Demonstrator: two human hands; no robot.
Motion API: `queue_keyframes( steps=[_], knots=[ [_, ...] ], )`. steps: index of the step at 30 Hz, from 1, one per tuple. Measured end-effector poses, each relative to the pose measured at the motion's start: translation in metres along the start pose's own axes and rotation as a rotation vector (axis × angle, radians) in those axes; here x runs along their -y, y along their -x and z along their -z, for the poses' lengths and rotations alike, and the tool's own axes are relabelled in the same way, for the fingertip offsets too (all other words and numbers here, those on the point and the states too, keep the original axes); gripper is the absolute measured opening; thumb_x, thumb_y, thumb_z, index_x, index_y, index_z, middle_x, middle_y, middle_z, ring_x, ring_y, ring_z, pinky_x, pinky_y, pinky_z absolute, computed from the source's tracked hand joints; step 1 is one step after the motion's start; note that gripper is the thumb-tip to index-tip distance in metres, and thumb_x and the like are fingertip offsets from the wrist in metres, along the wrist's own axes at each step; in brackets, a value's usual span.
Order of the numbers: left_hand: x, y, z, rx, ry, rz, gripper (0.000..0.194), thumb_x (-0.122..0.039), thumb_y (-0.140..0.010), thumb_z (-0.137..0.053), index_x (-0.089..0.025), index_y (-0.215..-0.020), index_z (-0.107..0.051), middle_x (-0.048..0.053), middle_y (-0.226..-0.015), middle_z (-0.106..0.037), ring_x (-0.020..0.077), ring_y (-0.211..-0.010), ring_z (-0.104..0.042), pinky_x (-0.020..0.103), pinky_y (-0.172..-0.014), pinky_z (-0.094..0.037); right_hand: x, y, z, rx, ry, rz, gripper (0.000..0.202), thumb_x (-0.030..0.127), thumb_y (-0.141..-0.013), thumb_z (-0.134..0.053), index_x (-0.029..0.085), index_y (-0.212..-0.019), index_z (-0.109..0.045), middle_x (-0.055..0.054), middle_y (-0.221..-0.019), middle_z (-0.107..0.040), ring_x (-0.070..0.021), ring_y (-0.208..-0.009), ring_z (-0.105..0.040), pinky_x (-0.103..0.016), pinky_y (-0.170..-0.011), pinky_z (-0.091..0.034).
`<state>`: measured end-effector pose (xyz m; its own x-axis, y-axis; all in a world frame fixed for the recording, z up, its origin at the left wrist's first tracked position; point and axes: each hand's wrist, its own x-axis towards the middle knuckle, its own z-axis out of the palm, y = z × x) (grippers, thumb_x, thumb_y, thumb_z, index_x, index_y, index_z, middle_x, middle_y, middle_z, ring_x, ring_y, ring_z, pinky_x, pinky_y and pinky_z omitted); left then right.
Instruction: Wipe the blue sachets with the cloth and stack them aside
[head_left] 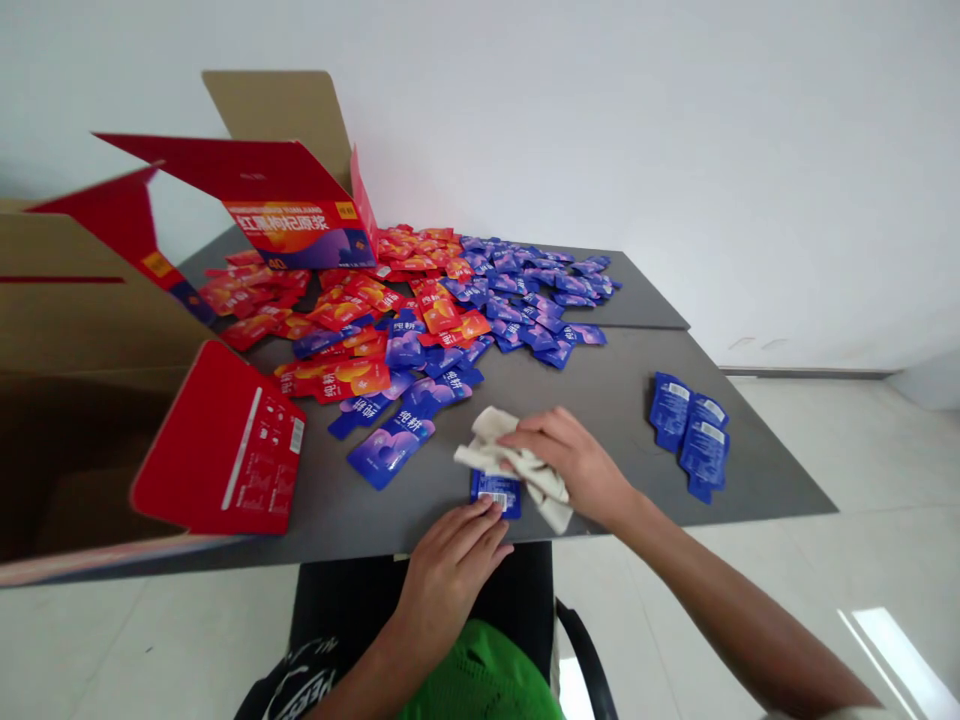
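A blue sachet (501, 496) lies near the table's front edge, its label and barcode side up. My left hand (454, 555) grips its lower end, fingertips pressing it against the tabletop. My right hand (574, 460) is closed around a crumpled cream cloth (536, 478), which rests against the sachet and covers its upper part. Just left of the cloth lies a blue-purple sachet (391, 447), print side up. Behind it spreads a heap of red sachets (352, 300) and blue sachets (525, 290).
A red printed carton (307, 235) with raised flaps stands at the back left. A larger open box (225, 450) occupies the left front. Several blue sachets (694, 425) lie grouped on the grey table (600, 365) at right. A white wall (637, 120) rises behind.
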<state>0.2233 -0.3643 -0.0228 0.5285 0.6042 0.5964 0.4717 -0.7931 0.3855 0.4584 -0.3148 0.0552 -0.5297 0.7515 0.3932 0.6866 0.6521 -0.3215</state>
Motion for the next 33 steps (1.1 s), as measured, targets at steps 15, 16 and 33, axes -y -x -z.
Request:
queue_keyframes(
  steps=[15,16,33],
  knots=[
    [0.007,0.008,-0.007,-0.032,0.052,0.035,0.017,-0.025,-0.103,-0.061,-0.020,-0.113,-0.073,0.004,-0.114,-0.078,0.0197,-0.108,-0.074,0.039,-0.098,-0.065,-0.029,-0.021,0.000,-0.066,0.030,-0.090,0.031,0.031,-0.103,-0.062,0.021,-0.132,-0.067,-0.012,-0.122,-0.069,-0.0257,-0.105,-0.061,-0.041,-0.092,-0.051],
    [0.007,0.008,-0.006,-0.028,0.047,0.028,0.017,-0.025,-0.103,-0.061,-0.019,-0.113,-0.074,0.005,-0.114,-0.078,0.0203,-0.108,-0.074,0.039,-0.097,-0.065,-0.014,-0.012,0.001,-0.064,-0.003,-0.083,0.033,0.030,-0.102,-0.063,0.022,-0.134,-0.066,-0.011,-0.123,-0.069,-0.0252,-0.104,-0.061,-0.040,-0.091,-0.051],
    [0.005,0.001,0.002,0.004,0.062,0.056,0.011,-0.023,-0.098,-0.069,-0.021,-0.106,-0.076,0.003,-0.110,-0.079,0.0200,-0.105,-0.075,0.036,-0.098,-0.064,-0.001,-0.015,0.008,-0.084,0.023,-0.146,0.030,0.030,-0.103,-0.061,0.025,-0.132,-0.066,-0.010,-0.127,-0.071,-0.0267,-0.110,-0.065,-0.042,-0.094,-0.050]
  ],
)
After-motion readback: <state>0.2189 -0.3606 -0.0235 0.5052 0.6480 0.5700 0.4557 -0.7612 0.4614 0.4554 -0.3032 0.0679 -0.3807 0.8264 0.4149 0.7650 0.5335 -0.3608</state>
